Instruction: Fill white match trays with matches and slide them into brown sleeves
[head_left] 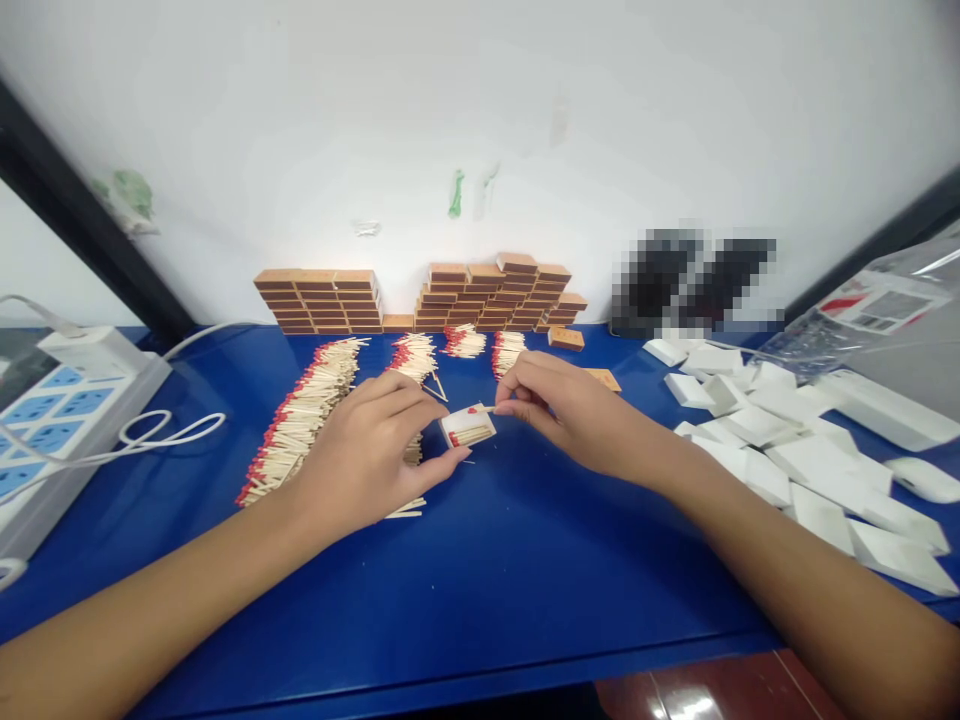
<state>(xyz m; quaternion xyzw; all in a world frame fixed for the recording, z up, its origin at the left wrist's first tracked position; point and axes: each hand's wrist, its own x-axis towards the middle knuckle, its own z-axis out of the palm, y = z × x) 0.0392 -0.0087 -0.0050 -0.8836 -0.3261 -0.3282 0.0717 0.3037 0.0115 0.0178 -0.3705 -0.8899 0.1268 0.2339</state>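
A small white matchbox tray with some red-tipped matches inside is held at its left end by my left hand, thumb below and fingers above. Above the tray, my right hand pinches a match, its red head over the tray's far side. Behind and beside my left hand lies a long row of matches, heads to the left. Smaller heaps of matches lie farther back, one of them close behind my right hand.
Stacked brown matchboxes and a second, stepped stack stand against the wall. One loose matchbox lies nearby. White trays are piled at right, by a white mouse. A power strip with cables stands at left.
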